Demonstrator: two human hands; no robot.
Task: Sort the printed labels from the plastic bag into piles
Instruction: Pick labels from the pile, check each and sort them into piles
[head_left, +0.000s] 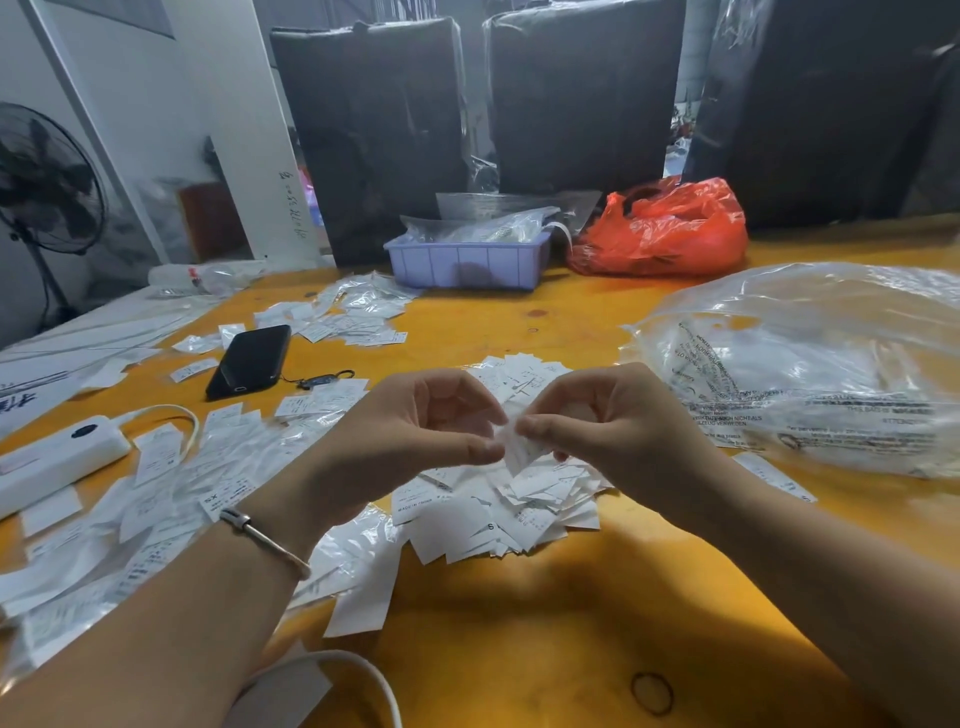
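We see the yellow worktop (519, 649) carrying a large clear plastic bag (810, 364) at its right edge, a red bag (670, 234) and a lilac tray (467, 262) along the far edge, and a black phone (249, 361) towards the left. A heap of labels (519, 509) lies mid-worktop. Above it, our left hand (415, 431) and right hand (608, 421) meet; the fingers of both pinch one crumpled label (522, 449), its long axis running downward and to the right.
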